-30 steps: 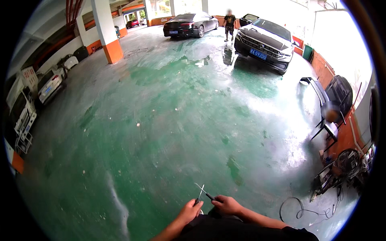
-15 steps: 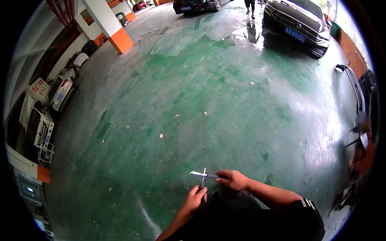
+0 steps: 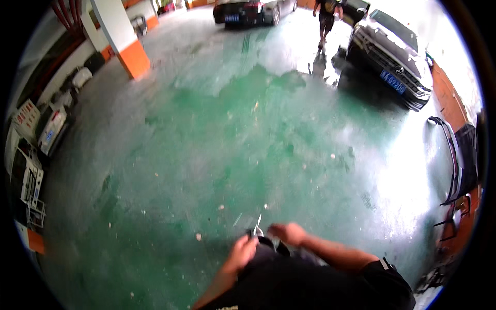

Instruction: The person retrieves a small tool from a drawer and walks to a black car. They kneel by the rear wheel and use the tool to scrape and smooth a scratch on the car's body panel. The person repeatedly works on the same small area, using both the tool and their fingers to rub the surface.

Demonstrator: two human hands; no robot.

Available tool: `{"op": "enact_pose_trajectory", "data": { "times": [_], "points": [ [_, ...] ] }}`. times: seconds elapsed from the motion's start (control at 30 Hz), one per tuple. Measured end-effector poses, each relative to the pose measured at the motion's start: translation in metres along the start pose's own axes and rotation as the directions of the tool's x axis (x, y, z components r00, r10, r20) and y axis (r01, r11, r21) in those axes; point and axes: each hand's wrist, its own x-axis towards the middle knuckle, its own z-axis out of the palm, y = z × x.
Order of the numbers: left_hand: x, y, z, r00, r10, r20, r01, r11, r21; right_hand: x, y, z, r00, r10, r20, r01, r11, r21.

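Observation:
Low in the middle of the view, my left hand (image 3: 243, 252) is closed around a slim tool with a pale, pointed blade (image 3: 258, 223) that sticks up past the fingers. A light, curved piece shows beside the base of this blade; its kind is unclear. My right hand (image 3: 289, 233) is close by on the right, its fingers curled and blurred by motion. Whatever it may hold cannot be made out. Both hands are in front of my dark clothing, above the green floor (image 3: 206, 155).
A dark car (image 3: 385, 51) is parked at the far right, another black car (image 3: 248, 13) at the back. A person (image 3: 326, 20) walks between them. An orange-and-white pillar (image 3: 134, 57) stands far left. Car parts (image 3: 51, 132) line the left wall; bumper-like parts (image 3: 454, 160) lie along the right.
The hooked white blade with a blue handle no longer shows clearly in my right hand. My left hand's tool now points up with a pale blade. The view has shifted; the walking person shows more fully.

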Motion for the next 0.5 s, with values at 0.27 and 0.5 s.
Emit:
{"op": "enact_pose_trajectory", "data": {
  "times": [0.27, 0.5],
  "points": [
    [0.230, 0.234, -0.101, 0.993, -0.009, 0.114, 0.021, 0.994, -0.105, 0.226, -0.042, -0.183, 0.869, 0.399, -0.294, -0.230, 0.850, 0.475],
    [0.454, 0.359, -0.189, 0.986, -0.162, 0.043, 0.165, 0.905, -0.392, 0.580, 0.050, -0.218, 0.966, 0.251, -0.056, -0.200, 0.871, 0.449]
  ]
}}
